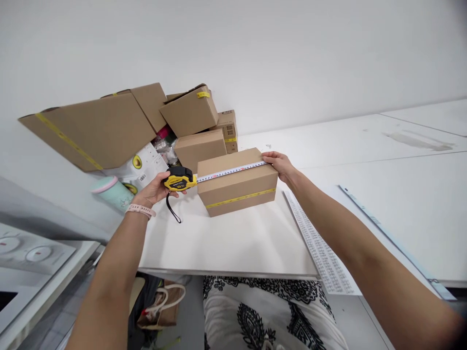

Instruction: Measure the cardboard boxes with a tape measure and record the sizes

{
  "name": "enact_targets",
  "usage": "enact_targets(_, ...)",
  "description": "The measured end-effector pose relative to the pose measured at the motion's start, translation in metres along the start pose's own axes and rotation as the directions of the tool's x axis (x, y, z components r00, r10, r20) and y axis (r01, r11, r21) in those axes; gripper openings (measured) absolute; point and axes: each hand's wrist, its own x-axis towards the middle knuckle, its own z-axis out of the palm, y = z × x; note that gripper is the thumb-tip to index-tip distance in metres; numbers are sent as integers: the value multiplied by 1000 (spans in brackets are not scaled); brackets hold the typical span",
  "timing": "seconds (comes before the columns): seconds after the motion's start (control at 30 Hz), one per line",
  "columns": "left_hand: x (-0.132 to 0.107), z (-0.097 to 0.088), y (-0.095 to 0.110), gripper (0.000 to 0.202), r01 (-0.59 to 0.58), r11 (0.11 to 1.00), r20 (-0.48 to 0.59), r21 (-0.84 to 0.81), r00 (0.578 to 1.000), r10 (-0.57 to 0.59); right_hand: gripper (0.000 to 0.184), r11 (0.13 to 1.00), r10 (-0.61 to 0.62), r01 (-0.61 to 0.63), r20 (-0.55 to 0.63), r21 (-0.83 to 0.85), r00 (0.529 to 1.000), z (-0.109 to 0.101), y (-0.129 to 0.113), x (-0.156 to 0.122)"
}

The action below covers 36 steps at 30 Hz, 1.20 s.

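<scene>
A closed brown cardboard box [239, 187] with yellow tape round it lies on the white table [233, 243]. My left hand [155, 190] grips a yellow and black tape measure [178, 179] at the box's left end. Its white blade [231, 171] runs along the box's top edge to the right corner. My right hand [279, 163] pinches the blade's end against that corner.
Behind the box stands a pile of cardboard boxes [193, 114], a large tilted one [91, 129] at the left, with white packages and a mint cup [111, 192] beside it. A printed paper sheet [321, 248] lies to the right. A bag [162, 306] sits on the floor below.
</scene>
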Motion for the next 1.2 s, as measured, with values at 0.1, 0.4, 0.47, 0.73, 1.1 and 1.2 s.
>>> enact_targets(0.1, 0, 0, 1, 56, 6, 1000, 4, 0, 1000, -6, 16, 1000, 5, -5, -2, -1, 1000, 0, 0, -1)
enact_targets(0.4, -2, 6, 1, 56, 5, 1000, -29, 2, 1000, -5, 15, 1000, 22, -21, -17, 7, 1000, 4, -4, -5)
enact_targets(0.47, -4, 9, 2, 55, -6, 1000, -47, 9, 999, 7, 15, 999, 20, -21, -38, -28, 999, 3, -4, -7)
enact_targets(0.73, -58, 43, 25, 43, -106, 992, -77, 70, 991, 111, 33, 833, -124, 36, -123, -552, 985, -9, -31, -18)
enact_targets(1.1, -159, 193, -36, 69, -56, 939, -48, -340, 998, 42, 11, 885, -215, 259, 155, -386, 964, 57, -36, 5)
enact_targets(1.2, -146, 238, -48, 74, -82, 926, -114, -369, 993, 42, 16, 860, -217, 270, 167, -434, 962, 68, -20, 19)
